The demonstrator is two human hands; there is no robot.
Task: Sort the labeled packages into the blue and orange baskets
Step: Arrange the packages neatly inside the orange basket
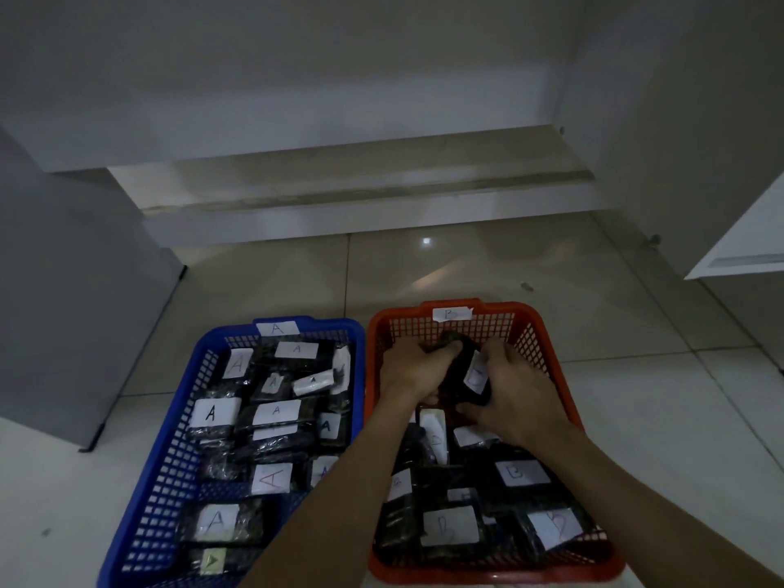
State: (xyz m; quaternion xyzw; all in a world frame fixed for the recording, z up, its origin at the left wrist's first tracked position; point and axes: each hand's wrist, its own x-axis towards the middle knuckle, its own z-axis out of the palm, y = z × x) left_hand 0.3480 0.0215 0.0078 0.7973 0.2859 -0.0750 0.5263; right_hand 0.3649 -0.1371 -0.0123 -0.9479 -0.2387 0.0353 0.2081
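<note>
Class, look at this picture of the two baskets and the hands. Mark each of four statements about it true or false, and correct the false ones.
1. The blue basket carries a tag marked A on its far rim. True.
2. Both hands are over the blue basket. False: the left hand and right hand are over the orange basket.
3. The hands together hold a dark package. True.
4. The orange basket holds no packages. False: several packages labelled B lie in it.

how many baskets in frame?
2. Blue basket on the left, holding A-labelled packages; orange basket on the right, touching it, holding B-labelled ones. None look hidden.
</note>
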